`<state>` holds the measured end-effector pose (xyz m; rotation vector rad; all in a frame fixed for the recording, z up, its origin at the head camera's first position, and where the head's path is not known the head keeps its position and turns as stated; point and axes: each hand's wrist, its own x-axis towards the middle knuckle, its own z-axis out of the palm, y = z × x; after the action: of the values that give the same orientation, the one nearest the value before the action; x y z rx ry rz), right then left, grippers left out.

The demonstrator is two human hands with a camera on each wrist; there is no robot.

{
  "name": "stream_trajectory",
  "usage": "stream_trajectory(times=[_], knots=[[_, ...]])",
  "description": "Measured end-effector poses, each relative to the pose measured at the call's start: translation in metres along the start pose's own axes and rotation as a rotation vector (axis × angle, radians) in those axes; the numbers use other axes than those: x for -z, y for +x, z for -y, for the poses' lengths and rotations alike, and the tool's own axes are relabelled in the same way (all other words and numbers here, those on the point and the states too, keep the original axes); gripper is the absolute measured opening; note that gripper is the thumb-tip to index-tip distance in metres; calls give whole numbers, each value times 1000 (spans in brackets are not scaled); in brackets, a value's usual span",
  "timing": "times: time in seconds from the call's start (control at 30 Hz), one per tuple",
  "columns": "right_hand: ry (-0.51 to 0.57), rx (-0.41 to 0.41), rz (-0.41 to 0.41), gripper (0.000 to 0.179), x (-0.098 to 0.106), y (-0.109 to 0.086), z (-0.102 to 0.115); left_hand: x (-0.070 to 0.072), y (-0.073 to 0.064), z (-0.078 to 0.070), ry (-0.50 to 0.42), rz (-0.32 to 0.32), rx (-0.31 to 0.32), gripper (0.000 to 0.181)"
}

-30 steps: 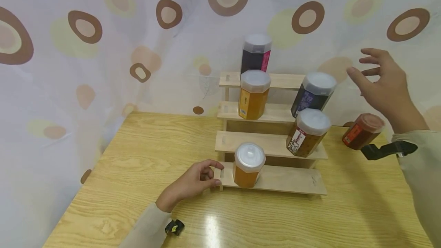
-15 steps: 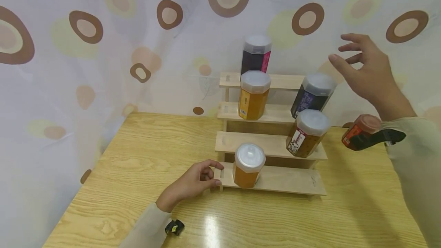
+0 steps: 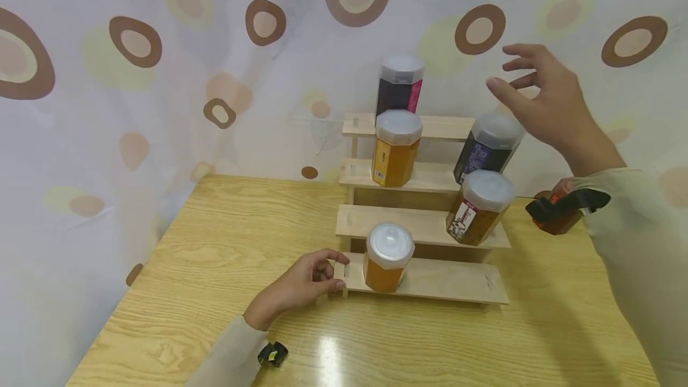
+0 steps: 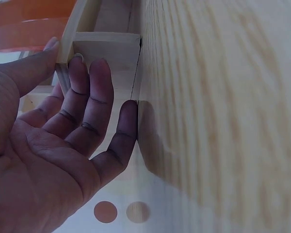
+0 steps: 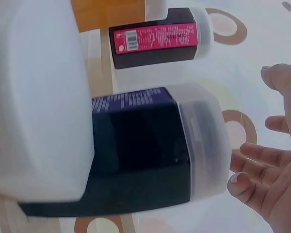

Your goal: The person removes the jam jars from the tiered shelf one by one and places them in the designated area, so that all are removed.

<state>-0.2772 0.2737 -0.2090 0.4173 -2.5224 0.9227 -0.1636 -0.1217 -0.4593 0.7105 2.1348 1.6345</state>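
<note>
My left hand (image 3: 301, 280) pinches the left end of the lowest step of a stepped wooden display rack (image 3: 441, 279), thumb at its front edge. In the left wrist view, the other fingers (image 4: 99, 87) curl beside the rack's end. My right hand (image 3: 543, 97) hangs in the air with fingers spread and holds nothing. Below and left of it, a dark jar with a purple label (image 3: 486, 151) stands at the right of a step; in the right wrist view, its clear lid (image 5: 203, 141) is close to the fingertips.
Other lidded jars on the rack: a dark one with a pink label (image 3: 398, 91), an amber one (image 3: 395, 154), a brown one with a white label (image 3: 478, 214), and an orange one (image 3: 386, 270) at the front. A reddish jar (image 3: 561, 217), partly hidden, sits on the table (image 3: 242, 226).
My right hand has moved left and slightly up, from above the reddish jar to above the purple-labelled jar. Its wrist strap now covers part of the reddish jar. My left hand stays put.
</note>
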Motion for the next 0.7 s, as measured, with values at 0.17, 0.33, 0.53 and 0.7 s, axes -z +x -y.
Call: stream_trajectory(times=[0.17, 0.33, 0.53, 0.7], knots=[[-16, 8, 5, 59, -7, 4, 8, 1, 0, -1, 11, -4, 11, 37], [-6, 32, 21, 58, -16, 13, 17, 3, 0, -2, 11, -10, 9, 37], [14, 34, 66, 60, -28, 23, 23, 2, 1, 2, 5, -7, -4, 37], [28, 25, 84, 61, -34, 26, 28, 1, 0, 3, 10, 2, -13, 38]])
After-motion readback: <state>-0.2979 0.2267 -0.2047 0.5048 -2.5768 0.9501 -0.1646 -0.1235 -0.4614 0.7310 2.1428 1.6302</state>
